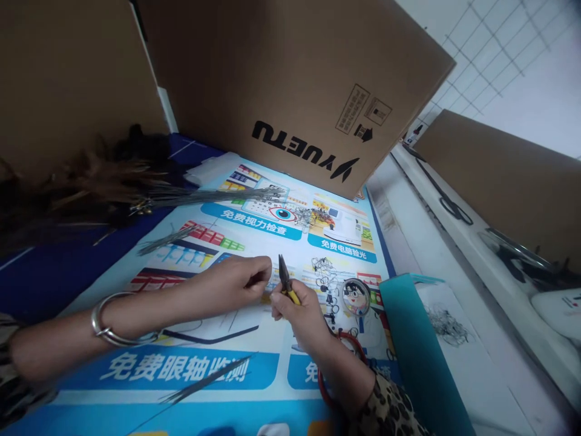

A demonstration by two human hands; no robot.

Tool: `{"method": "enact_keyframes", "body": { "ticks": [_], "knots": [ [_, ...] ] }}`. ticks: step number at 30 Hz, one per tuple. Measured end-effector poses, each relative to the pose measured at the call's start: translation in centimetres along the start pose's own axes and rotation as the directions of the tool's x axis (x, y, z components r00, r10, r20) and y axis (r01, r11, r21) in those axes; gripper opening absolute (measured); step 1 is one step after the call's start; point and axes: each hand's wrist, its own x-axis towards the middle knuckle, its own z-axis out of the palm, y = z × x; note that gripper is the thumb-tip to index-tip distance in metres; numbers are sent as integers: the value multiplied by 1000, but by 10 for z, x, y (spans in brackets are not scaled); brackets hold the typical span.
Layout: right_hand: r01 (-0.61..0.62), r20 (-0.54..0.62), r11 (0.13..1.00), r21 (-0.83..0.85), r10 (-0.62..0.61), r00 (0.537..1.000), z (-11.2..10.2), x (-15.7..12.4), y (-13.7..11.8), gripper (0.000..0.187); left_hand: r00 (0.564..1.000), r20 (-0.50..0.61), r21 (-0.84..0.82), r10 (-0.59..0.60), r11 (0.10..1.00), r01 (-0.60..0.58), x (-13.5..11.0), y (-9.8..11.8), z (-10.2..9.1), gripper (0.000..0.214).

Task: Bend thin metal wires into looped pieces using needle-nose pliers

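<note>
I held my right hand closed around yellow-handled pliers, tips up, just beside my left hand, its fingers pinched shut above the poster.

Brown cardboard panels, one printed with the word YUETU, stand as screens behind a table covered by a bright blue advertising poster, while a white tiled wall rises at right in even, soft light.
</note>
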Motion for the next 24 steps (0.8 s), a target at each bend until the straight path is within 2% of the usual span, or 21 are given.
{"method": "enact_keyframes", "body": {
  "ticks": [6,11,16,21,24],
  "knots": [
    [-61,-22,997,36,62,998,-1,4,8,26,994,89,-304,-56,949,81,-2,-17,9,11],
    [-68,-49,996,51,71,996,2,4,8,29,987,142,-484,-69,865,130,-3,-18,11,12],
    [-54,-32,997,49,55,998,2,3,7,28,985,163,-565,-62,813,145,-4,-15,13,14],
    [-40,-26,998,45,41,999,3,1,6,27,963,254,-661,-96,709,245,-4,-12,9,19],
    [-33,-39,999,39,34,999,3,2,6,24,958,266,-660,-105,705,260,-2,-11,5,24]
  ]
}}
